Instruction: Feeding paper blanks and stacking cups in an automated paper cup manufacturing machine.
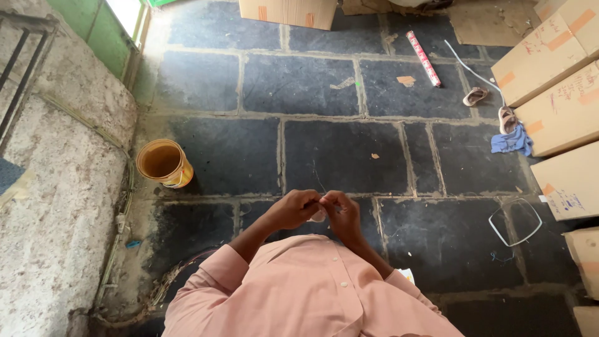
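Note:
My left hand (294, 208) and my right hand (342, 212) meet in front of my chest, fingertips pinched together. Between them sits a small pale object (317, 216), partly hidden by my fingers. A very thin thread (319, 181) rises from the pinch against the dark stone floor. I wear a pink shirt with rolled sleeves (312, 287).
An orange bucket (163, 163) stands at the left by a rough plaster wall (56, 206). Cardboard boxes (561, 81) line the right side. Sandals (475, 96), a blue cloth (511, 142), a red-patterned roll (423, 57) and a bent wire frame (515, 222) lie on the stone floor.

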